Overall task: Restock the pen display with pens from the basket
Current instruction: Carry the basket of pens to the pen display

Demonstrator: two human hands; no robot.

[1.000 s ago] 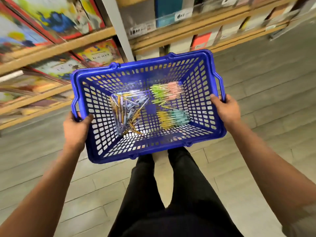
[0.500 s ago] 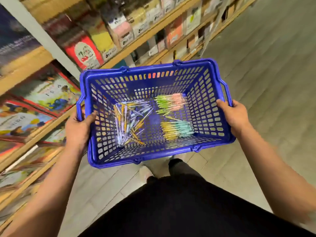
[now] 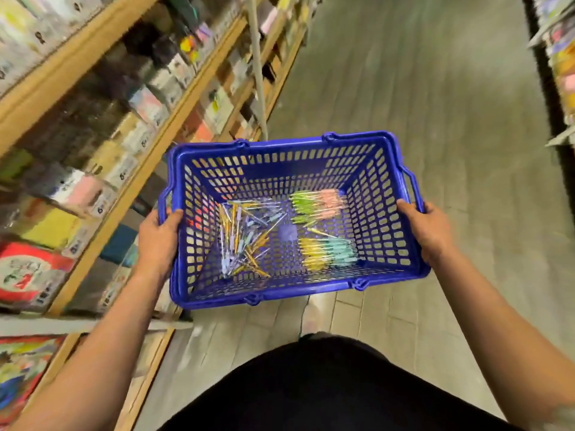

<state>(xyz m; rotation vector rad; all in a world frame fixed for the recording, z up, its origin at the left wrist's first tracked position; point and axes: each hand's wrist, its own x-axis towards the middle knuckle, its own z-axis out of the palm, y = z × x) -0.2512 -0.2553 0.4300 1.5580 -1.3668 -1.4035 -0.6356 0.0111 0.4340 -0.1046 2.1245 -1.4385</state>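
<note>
Both hands are on the basket (image 3: 280,144). My left hand (image 3: 158,241) is clamped over the left rim, thumb inside the wall, fingers wrapped around the outside. My right hand (image 3: 431,233) is clamped over the right rim the same way, just below the right side handle (image 3: 411,181). Grip is closed tight on the blue plastic on both sides, and the basket hangs level in front of me, clear of the floor.

Pens are all on the basket floor, three groups:
- loose pile (image 3: 241,241) toward the left wall, lilac, white and gold barrels crossing each other at all angles
- green-and-pink bundle (image 3: 317,202) toward the far right corner, lying roughly parallel, pink ends toward the right wall
- yellow-and-teal bundle (image 3: 326,251) toward the near right corner, also parallel, teal ends toward the right wall

The two bundles sit apart from each other with bare mesh between them; a single yellowish pen (image 3: 320,232) lies in that gap. Loose pile is separate from both.

Outward: wooden shelving (image 3: 174,119) runs along my left, stocked with boxed goods and price tags, too motion-blurred to read. The grey plank floor (image 3: 435,88) of the aisle stretches ahead. The edge of another rack (image 3: 560,57) shows at far right. I cannot pick out a pen display in this blur. My dark clothing fills the bottom.
</note>
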